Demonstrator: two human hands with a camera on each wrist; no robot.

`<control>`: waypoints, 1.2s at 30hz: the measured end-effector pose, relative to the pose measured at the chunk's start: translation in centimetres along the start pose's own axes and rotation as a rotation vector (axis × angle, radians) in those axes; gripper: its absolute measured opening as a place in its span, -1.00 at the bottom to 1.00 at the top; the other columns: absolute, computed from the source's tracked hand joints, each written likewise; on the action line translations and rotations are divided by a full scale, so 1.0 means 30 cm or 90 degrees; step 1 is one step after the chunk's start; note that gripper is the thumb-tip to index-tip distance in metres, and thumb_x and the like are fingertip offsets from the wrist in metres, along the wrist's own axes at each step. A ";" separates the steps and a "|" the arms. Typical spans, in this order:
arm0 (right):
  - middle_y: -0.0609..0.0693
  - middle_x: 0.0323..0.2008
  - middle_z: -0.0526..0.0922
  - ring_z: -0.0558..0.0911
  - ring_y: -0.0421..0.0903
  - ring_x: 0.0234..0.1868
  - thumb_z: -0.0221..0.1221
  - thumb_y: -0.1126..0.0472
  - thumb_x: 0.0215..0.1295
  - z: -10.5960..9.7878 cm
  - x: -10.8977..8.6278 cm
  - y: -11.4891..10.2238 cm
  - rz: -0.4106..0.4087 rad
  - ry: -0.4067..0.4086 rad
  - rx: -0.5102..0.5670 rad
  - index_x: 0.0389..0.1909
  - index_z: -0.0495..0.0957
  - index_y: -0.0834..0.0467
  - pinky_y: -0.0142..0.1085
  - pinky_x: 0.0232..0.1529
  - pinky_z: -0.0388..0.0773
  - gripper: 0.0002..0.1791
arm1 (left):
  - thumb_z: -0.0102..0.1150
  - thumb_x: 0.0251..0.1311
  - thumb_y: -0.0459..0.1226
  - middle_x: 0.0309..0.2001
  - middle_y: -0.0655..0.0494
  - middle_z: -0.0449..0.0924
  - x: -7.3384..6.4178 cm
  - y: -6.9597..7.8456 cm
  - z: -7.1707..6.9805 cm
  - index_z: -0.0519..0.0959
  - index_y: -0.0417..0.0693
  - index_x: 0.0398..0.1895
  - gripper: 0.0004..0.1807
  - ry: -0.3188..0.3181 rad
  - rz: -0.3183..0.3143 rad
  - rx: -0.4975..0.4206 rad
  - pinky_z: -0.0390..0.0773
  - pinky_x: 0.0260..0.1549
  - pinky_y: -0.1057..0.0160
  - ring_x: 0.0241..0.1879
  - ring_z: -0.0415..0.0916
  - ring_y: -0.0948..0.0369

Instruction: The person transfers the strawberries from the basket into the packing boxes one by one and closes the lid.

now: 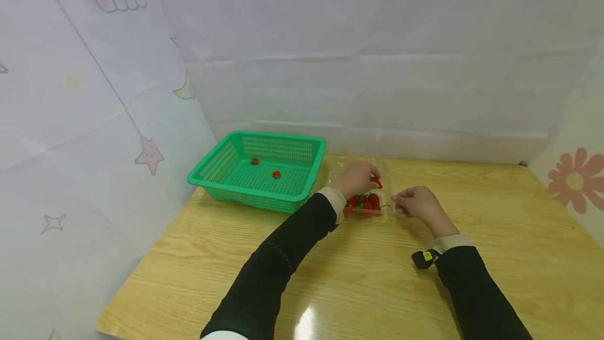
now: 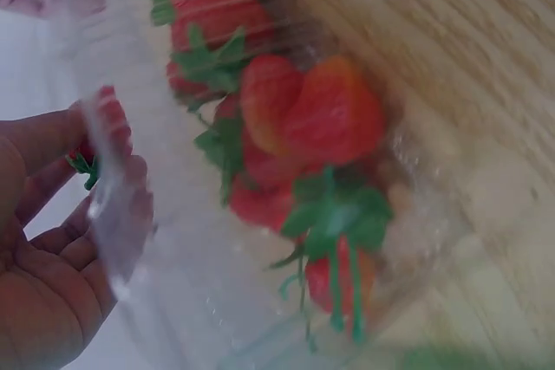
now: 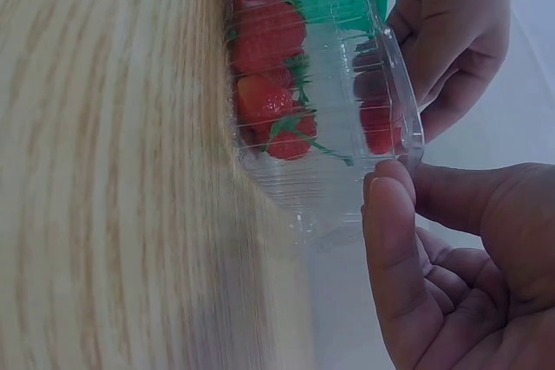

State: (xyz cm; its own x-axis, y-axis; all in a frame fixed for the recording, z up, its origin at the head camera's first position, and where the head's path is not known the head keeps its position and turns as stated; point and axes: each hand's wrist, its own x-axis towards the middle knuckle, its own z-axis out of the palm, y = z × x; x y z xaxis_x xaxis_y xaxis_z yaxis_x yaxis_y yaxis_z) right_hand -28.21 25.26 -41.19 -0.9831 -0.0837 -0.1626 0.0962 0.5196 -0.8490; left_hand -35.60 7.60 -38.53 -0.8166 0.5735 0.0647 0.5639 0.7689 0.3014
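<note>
A clear plastic box [image 1: 388, 173] with several strawberries [image 1: 370, 202] in it stands on the table. Above its open top, my left hand [image 1: 355, 178] pinches one strawberry [image 1: 376, 182] between thumb and fingers. In the left wrist view that strawberry [image 2: 111, 120] shows partly behind the clear wall, its green leaves pointing down toward the palm. My right hand [image 1: 417, 204] pinches the box's rim at the right side, thumb against fingers, as the right wrist view shows the hand [image 3: 473, 257] at the edge of the box [image 3: 325, 184]. Red fruit with green stems fills the box's bottom.
Left of the box stands a green plastic basket [image 1: 250, 197] with slotted walls. Two strawberries lie far apart in it, one near the back [image 1: 255, 161] and one near the middle [image 1: 276, 174]. A wooden table [image 1: 358, 277] carries everything, and a pale cloth [image 1: 377, 93] hangs behind.
</note>
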 end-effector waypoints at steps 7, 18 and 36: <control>0.21 -0.33 0.66 0.67 0.01 -0.35 0.07 0.19 0.48 0.000 -0.001 0.008 0.000 -0.002 0.008 0.02 0.49 0.51 -0.19 -0.31 0.65 -0.60 | 0.23 0.31 -0.20 -0.02 0.27 0.63 0.031 0.024 0.057 0.65 0.06 0.10 -0.69 -0.027 -0.015 0.054 0.47 -0.20 0.47 -0.15 0.54 0.34; 0.26 -0.30 0.66 0.67 0.04 -0.34 0.06 0.21 0.48 0.002 -0.006 -0.002 -0.001 -0.006 0.015 0.04 0.48 0.52 -0.17 -0.31 0.65 -0.60 | 0.25 0.29 -0.27 -0.09 0.23 0.65 0.041 0.040 0.092 0.68 0.02 0.04 -0.73 -0.036 0.031 0.098 0.47 -0.23 0.51 -0.15 0.55 0.34; 0.25 -0.30 0.65 0.67 0.07 -0.30 0.05 0.21 0.48 -0.002 -0.005 -0.003 -0.006 -0.006 0.006 0.03 0.49 0.52 -0.17 -0.29 0.66 -0.61 | 0.19 0.28 -0.39 -0.52 0.24 0.42 0.051 0.045 0.118 0.61 0.00 -0.39 -0.88 -0.039 0.027 0.093 0.24 -0.54 0.44 -0.55 0.26 0.34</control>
State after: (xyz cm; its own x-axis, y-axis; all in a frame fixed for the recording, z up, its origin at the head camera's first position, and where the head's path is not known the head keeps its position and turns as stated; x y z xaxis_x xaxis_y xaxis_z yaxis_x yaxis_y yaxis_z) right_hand -28.09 25.26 -41.05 -0.9824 -0.0963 -0.1600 0.0892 0.5105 -0.8553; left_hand -35.67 10.51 -41.39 -0.7850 0.6193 0.0142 0.6133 0.7739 0.1579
